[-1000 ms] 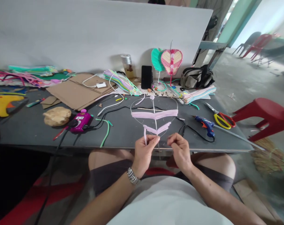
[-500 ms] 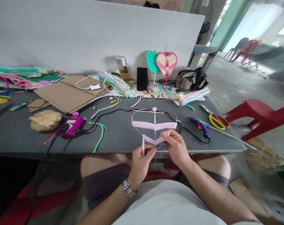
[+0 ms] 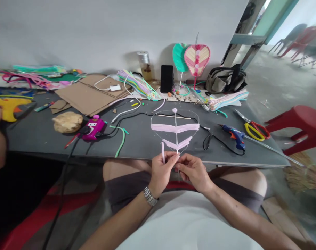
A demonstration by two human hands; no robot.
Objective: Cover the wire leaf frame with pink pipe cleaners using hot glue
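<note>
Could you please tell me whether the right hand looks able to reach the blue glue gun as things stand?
Probably yes: the right hand is at the pink-banded frame, and only a thin black cord appears to lie between it and the blue glue gun.

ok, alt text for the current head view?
A person's left hand holds a lilac-banded wire frame by its stem at a grey table, right hand beside it. A magenta box sits left; a blue glue gun and scissors lie right.

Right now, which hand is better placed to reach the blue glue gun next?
Probably the right hand: the blue glue gun lies nearer it, while the left hand, farther away, holds a pink strip.
</note>
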